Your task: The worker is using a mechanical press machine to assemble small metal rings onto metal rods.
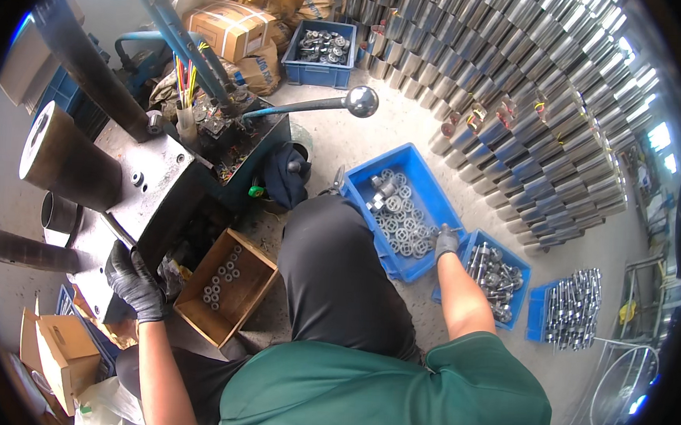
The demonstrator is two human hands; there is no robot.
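Note:
My left hand (135, 281), in a black glove, rests on the lower edge of a grey metal press machine (145, 191), fingers curled against it. My right hand (446, 242), in a grey glove, reaches down at the right rim of a blue bin (427, 182) that holds several round metal wheel-like parts (397, 214). Whether its fingers hold a part I cannot tell. A smaller blue bin (520, 262) of metal shaft parts sits just right of that hand. A cardboard box (256, 281) with several small metal rings lies on the floor between the machine and my leg.
A long lever with a steel ball knob (360, 100) sticks out from the machine. Stacked shiny metal cylinders (532, 84) fill the right side. Another blue bin of parts (320, 65) and cardboard cartons (231, 28) stand at the back. A blue tray of metal rods (572, 309) lies at right.

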